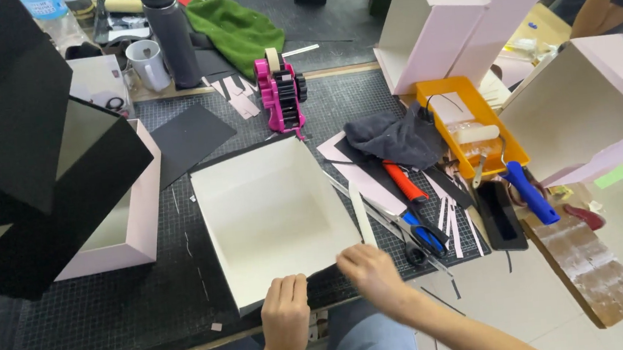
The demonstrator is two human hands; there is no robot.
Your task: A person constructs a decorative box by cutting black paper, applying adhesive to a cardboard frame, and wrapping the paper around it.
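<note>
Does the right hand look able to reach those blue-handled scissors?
Probably yes: the right hand rests at the white box's near edge, and the scissors lie uncovered just right of it, nothing between.

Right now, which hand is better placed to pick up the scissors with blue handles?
The right hand, probably: it rests at the white box's near-right corner, beside the scissors. The left hand is farther.

By the left grip (285,318), the open box (274,216) is cream inside, edged black. Under it the cutting mat (112,305) is black with a pale grid. Beyond, a magenta-and-black tape dispenser (282,91); right, an orange tray (472,120), blue-handled scissors (423,234).
</note>
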